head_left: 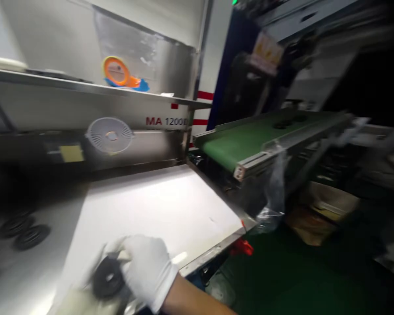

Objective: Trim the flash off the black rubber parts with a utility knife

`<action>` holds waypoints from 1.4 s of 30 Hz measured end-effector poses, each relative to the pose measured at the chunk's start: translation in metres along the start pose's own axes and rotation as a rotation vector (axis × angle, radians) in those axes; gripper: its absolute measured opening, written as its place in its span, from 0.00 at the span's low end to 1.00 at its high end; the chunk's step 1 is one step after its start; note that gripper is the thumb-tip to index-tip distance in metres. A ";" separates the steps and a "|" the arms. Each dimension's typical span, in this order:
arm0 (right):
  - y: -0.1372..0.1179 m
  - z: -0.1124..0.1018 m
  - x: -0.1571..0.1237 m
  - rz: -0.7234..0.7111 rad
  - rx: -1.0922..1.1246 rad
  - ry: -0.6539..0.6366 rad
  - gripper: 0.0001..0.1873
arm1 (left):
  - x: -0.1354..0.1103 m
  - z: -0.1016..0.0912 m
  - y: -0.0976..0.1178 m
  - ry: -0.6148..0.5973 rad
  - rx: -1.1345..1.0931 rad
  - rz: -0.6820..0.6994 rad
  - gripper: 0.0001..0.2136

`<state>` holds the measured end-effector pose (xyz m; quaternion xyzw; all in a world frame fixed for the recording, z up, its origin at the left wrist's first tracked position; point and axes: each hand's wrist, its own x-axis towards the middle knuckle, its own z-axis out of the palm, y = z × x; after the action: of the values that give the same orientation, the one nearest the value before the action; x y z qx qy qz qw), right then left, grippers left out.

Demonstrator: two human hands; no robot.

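- Metal workbench (pixel 59 223), lower left of the frame, mostly under the white sheet. I judge its smooth surface offers little to stop a sliding part.
- Green conveyor (pixel 239 135), right of centre, with dark objects, too blurred to identify, on its far end. Its near corner stands beside the bench; an elbow swung wide to the right might knock it.
- White sheet (pixel 157 205), lower centre, reaching the bench's front edge. If a wrist dragged across it, it could shift or crease.
- Right hand (pixel 147 267), white-gloved, bottom centre; its fingers are curled in against the dark disc and appear to grip it at the upper right edge. Loose glove fabric could let the part slip, I judge.
- Left hand (pixel 82 302), pale-gloved, bottom left of centre, beside and below the same part. Blur hides its fingers; I cannot make out how far open it is or whether it bears any weight.
- Loose discs (pixel 33 236), dark, at left on bare metal. Careless setting-down nearby could scuff or mix parts.
- Dark disc (pixel 100 282), pale spot at its middle, between both gloves at bottom left of centre. A fumbled transfer could drop it over the bench's near edge.
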<state>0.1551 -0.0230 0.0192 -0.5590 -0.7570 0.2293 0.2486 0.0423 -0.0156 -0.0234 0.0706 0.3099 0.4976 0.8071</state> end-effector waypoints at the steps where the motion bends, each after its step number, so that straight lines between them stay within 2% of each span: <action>1: -0.002 -0.006 -0.005 0.012 0.064 0.030 0.12 | -0.012 -0.002 0.005 0.012 -0.052 -0.020 0.11; 3: -0.002 -0.016 -0.012 0.039 0.173 0.090 0.15 | -0.028 -0.002 0.015 0.010 -0.154 -0.011 0.11; 6: 0.004 -0.024 -0.017 0.045 0.221 0.171 0.17 | -0.035 -0.002 0.028 0.005 -0.227 0.128 0.12; 8: 0.008 -0.021 -0.019 0.030 0.186 0.138 0.17 | -0.036 -0.005 0.035 0.019 -0.223 0.196 0.14; 12: 0.008 -0.004 -0.024 -0.033 0.112 -0.021 0.13 | -0.038 -0.004 0.038 0.036 -0.195 0.308 0.13; 16: 0.001 0.010 -0.030 -0.022 -0.007 -0.007 0.12 | -0.037 0.008 0.036 0.090 -0.176 0.399 0.04; 19: 0.002 0.011 -0.031 -0.015 0.013 -0.012 0.12 | -0.034 0.013 0.036 0.108 -0.189 0.401 0.03; 23: 0.009 0.007 -0.028 -0.104 0.144 -0.054 0.12 | -0.032 0.012 0.036 0.095 -0.222 0.404 0.02; 25: 0.010 0.005 -0.026 -0.091 0.149 -0.055 0.12 | -0.032 0.012 0.035 0.085 -0.206 0.408 0.02; 28: 0.005 0.004 -0.025 -0.048 0.044 -0.012 0.13 | -0.035 0.014 0.032 0.061 -0.184 0.384 0.03; 33: 0.000 0.010 -0.023 -0.088 -0.150 0.048 0.14 | -0.039 0.020 0.028 0.060 -0.217 0.316 0.04; 42: 0.001 0.023 -0.024 -0.085 -0.240 0.109 0.14 | -0.038 0.023 0.024 0.086 -0.156 0.426 0.04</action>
<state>0.1479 -0.0473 -0.0020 -0.5637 -0.7875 0.0957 0.2301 0.0251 -0.0308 0.0213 0.0507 0.2828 0.6817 0.6728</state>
